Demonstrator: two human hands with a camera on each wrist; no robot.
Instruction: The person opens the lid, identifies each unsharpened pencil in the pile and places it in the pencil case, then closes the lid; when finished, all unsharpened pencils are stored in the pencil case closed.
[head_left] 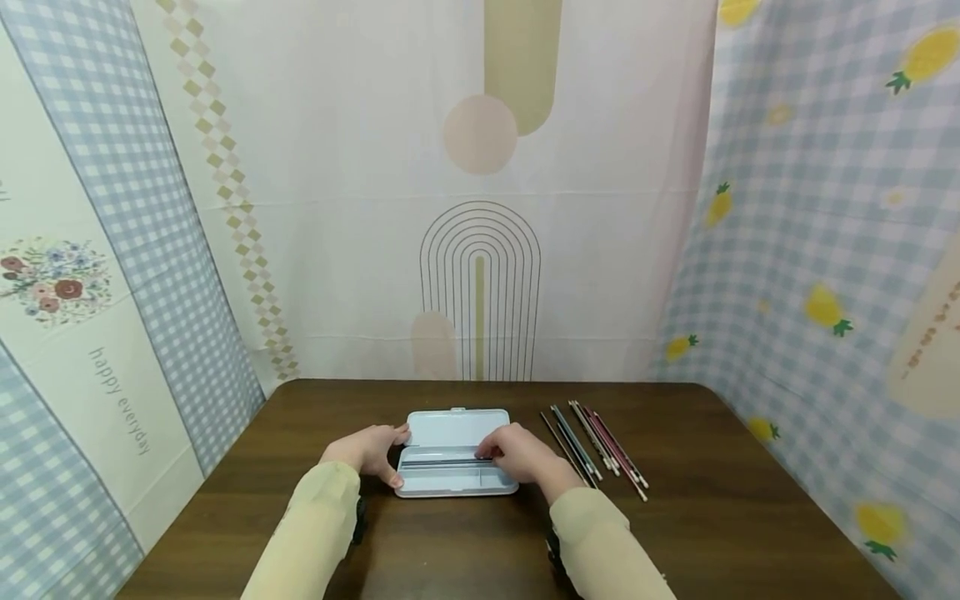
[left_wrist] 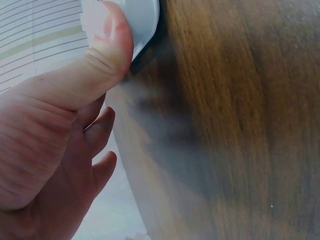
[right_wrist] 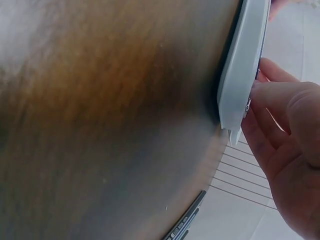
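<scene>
A pale blue pencil case [head_left: 457,429] lies on the table with its lid laid back. Dark pencils [head_left: 442,462] lie lengthwise in its rear compartment. My left hand [head_left: 367,452] holds the case's left end, thumb at the front corner and fingers towards the lid; in the left wrist view the thumb [left_wrist: 112,45] presses on the case edge. Over the right end, my right hand [head_left: 519,454] pinches a pencil inside the case. Its metal end [right_wrist: 248,105] shows beside the thumb in the right wrist view, while the fingertips are partly hidden.
Several loose pencils, dark ones [head_left: 573,442] and pink or red ones [head_left: 617,446], lie to the right of the case, beyond the right hand. Brown wood forms the tabletop [head_left: 450,550]. Printed cloths [head_left: 360,250] hang behind and on both sides.
</scene>
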